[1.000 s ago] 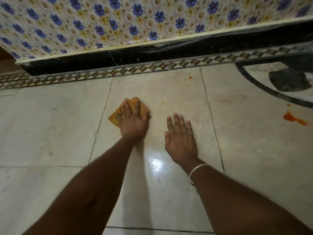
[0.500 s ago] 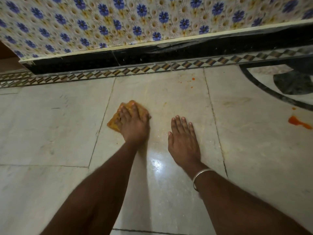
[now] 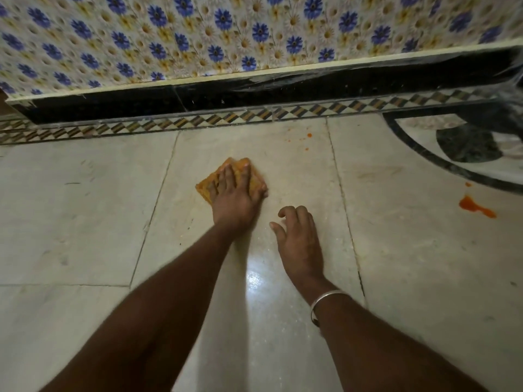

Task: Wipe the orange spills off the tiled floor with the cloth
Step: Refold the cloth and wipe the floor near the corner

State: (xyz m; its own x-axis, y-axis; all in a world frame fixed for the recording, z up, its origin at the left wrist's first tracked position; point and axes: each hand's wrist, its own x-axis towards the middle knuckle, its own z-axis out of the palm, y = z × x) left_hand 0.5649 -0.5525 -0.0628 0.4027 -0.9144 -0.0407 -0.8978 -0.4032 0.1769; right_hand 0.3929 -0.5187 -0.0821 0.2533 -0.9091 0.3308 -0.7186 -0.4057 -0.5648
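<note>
An orange folded cloth (image 3: pixel 256 176) lies on the pale tiled floor (image 3: pixel 85 216) in the middle of the view. My left hand (image 3: pixel 235 196) presses flat on it with straight fingers, covering most of it. Just to its right, my right hand (image 3: pixel 298 239) rests on the floor with its fingers curled under and nothing in it; a silver bangle sits on that wrist. A large orange spill (image 3: pixel 475 208) lies on the floor at the right. Small orange spots (image 3: pixel 308 135) dot the tile beyond the cloth, near the wall.
A black skirting (image 3: pixel 254 93) and a patterned tile border (image 3: pixel 198 121) run along the far wall with blue-flower tiles. A dark curved inlay (image 3: pixel 441 161) marks the floor at the far right. A bright light reflection (image 3: pixel 254 278) shines on the floor between my forearms.
My right hand's fingers have gone from lying flat on the floor to curled. My left hand with the cloth has shifted slightly forward and right.
</note>
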